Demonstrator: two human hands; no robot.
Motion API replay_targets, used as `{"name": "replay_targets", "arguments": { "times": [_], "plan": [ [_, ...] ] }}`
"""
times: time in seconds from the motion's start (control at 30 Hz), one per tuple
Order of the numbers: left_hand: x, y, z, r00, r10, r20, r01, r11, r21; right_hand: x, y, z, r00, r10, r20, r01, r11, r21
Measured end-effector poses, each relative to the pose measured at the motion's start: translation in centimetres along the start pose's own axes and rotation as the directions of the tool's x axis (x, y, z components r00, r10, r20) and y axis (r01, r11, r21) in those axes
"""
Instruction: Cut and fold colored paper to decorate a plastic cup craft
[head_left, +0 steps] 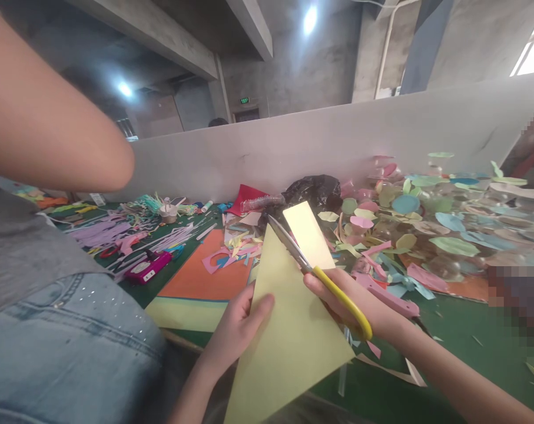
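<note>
My left hand (238,323) pinches the left edge of a pale yellow paper sheet (288,341), thumb on top. My right hand (359,306) is wrapped round the yellow handles of a pair of scissors (319,274). The scissors' metal blades point up and to the left, lying along a cut in the sheet. A narrow yellow strip (308,234) stands up to the right of the blades, partly cut away from the sheet.
A green table (461,347) holds orange and yellow sheets (200,277), paper scraps, a pink tool (148,268), a black bag (313,189) and a heap of coloured paper shapes (425,229). A grey partition (337,138) stands behind. Another person in jeans (63,347) is close on the left.
</note>
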State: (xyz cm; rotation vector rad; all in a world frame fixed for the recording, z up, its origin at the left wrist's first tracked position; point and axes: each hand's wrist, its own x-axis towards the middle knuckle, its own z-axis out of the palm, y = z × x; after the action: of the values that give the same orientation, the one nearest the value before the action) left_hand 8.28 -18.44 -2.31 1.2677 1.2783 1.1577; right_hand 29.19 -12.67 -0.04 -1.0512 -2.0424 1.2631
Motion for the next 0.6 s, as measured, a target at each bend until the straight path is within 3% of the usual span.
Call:
{"name": "replay_targets", "arguments": {
  "times": [0.17,0.33,0.47,0.6],
  "plan": [
    [0.3,-0.2,-0.7,0.982,0.053,-0.182,-0.057,0.998,-0.014,0.1,-0.3,-0.5,0.999,-0.038,-0.024,0.037,0.999,-0.028],
    [1.1,-0.4,-1.5,0.938,0.145,-0.314,-0.157,0.987,-0.016,0.6,0.1,-0.6,0.993,-0.023,-0.119,0.030,0.998,0.062],
    [1.8,0.4,-1.0,0.928,0.220,-0.302,-0.201,0.975,0.091,0.7,0.4,-0.6,0.989,0.031,-0.148,-0.008,0.989,0.148],
    [2.5,1.8,0.1,0.940,0.269,-0.212,-0.242,0.960,0.143,0.3,0.2,-1.0,0.986,-0.008,-0.165,0.027,0.993,0.114]
  ]
}}
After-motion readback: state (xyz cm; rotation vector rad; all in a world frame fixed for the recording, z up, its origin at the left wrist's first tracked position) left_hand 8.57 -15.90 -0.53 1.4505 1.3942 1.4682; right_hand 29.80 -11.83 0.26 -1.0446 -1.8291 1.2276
